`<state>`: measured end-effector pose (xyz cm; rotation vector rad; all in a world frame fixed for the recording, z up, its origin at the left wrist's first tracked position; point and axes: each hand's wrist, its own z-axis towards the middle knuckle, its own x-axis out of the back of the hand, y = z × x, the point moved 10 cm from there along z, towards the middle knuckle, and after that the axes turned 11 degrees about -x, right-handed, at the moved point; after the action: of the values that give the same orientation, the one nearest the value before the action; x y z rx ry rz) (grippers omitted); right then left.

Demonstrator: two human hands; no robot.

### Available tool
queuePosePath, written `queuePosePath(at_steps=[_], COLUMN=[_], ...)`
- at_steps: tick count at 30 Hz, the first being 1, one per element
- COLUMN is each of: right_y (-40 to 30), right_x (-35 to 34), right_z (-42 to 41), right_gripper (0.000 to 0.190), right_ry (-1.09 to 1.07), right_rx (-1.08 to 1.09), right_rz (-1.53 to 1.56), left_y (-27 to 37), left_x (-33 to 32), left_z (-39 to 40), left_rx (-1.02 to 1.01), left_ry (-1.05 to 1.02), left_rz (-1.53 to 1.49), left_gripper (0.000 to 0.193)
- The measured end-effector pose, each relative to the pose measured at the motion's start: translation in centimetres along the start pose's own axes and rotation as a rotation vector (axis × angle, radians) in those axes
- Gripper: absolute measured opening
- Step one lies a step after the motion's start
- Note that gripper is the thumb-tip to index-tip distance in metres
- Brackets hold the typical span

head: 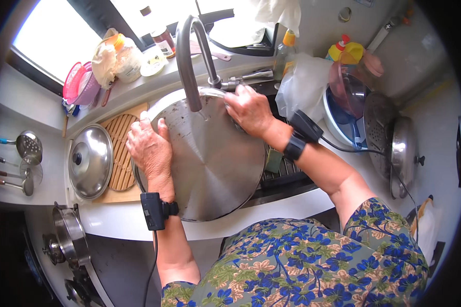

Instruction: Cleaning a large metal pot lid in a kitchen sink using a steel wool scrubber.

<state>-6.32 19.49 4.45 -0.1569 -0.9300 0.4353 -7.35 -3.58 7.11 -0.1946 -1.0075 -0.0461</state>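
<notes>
A large round stainless-steel pot (207,165), its flat base facing me, lies tilted over the sink (288,184). Dark stains mark the upper part of that base. My left hand (150,147) grips the pot's left edge, thumb on the base and fingers at the rim. At the upper right edge, the curled fingers of my right hand (249,109) press against the metal; whether they hold a small scrubber is hidden. The spout of a steel faucet (192,96) hangs over the base, and a thin trickle of water appears below it.
Left of the pot, a steel lid (90,161) and a slatted wooden trivet (123,153) rest on a wooden board (138,111). A green sponge (273,161) lies on the sink rack. Rightward stand a basin (330,115) with a pink colander (347,88) and a perforated steamer plate (380,130).
</notes>
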Motion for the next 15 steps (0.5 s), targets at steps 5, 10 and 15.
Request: queuePosePath(at_steps=[5, 10, 15], right_y=[3.3, 6.9, 11.2], right_x=[-0.5, -2.2, -7.8], right_z=[-0.3, -0.4, -4.2], right_gripper=[0.015, 0.029, 0.030], right_ry=[-0.079, -0.157, -0.410], right_rx=[-0.196, -0.427, -0.898], right_rz=[0.031, 0.331, 1.345], left_y=[0.3, -2.4, -4.5], left_x=[0.2, 0.2, 2.3], left_z=[0.3, -0.4, -3.8], left_rx=[-0.005, 0.034, 0.005], left_ry=[-0.022, 0.054, 0.110], left_rz=[-0.002, -0.423, -0.741], left_gripper=[0.051, 0.059, 0.063])
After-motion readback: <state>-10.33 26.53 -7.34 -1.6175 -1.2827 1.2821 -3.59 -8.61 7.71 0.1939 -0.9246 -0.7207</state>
